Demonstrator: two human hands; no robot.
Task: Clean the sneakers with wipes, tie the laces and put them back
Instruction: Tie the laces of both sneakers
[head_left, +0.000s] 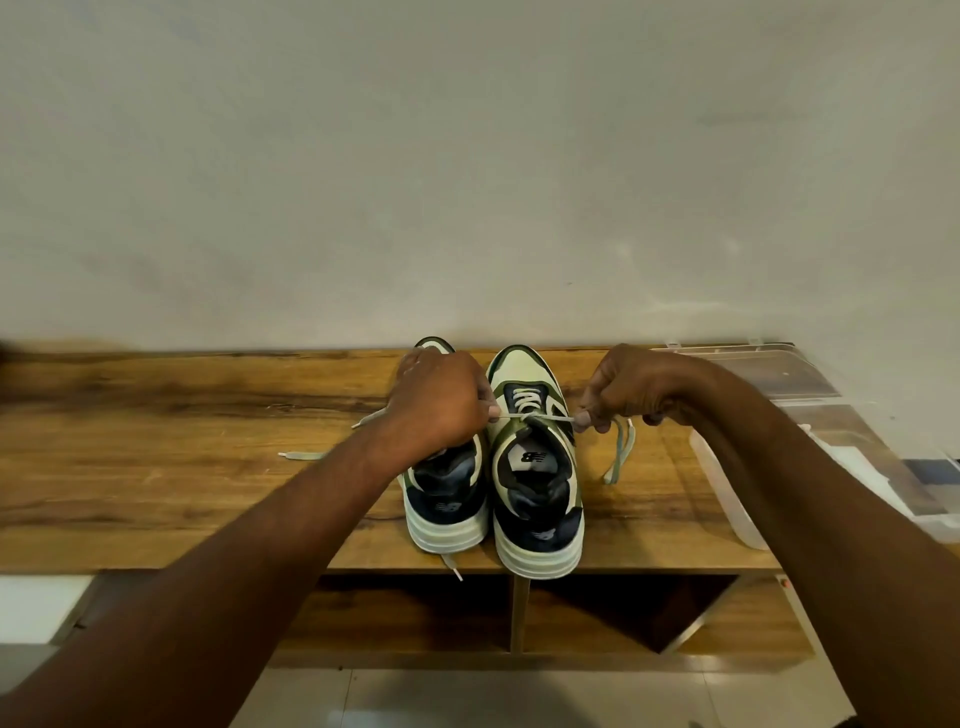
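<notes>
the head view looks down on a wooden bench (156, 467) set against a pale wall, and at its left side a loose lace end (304, 455) of the left sneaker (448, 499) lies slack on the wood, with another end hanging over the front edge. the left hand (441, 400) hovers over that sneaker's front, its fingers (491, 402) curled and pinching one side of the lace (537, 417) of the right sneaker (537, 483). both sneakers stand side by side at mid-bench, heels toward the camera, toes near the wall. the lace runs taut across the right sneaker's tongue, crossed at the middle, so the first knot looks to be drawing tight. the right hand (621, 389) pinches the other side, with the free tail (621, 452) dangling below it. the lace is flat, soft and limp, likely to slip unless pinched close to the crossing; the sneakers seem light with a stiff thick sole, best lifted by the heel collar. the tongue label of the right sneaker and both heels carry an "nb" logo. at the far right a clear plastic box (831, 415) sits on the bench; its contents are too blurred to name. no wipes can be made out.
</notes>
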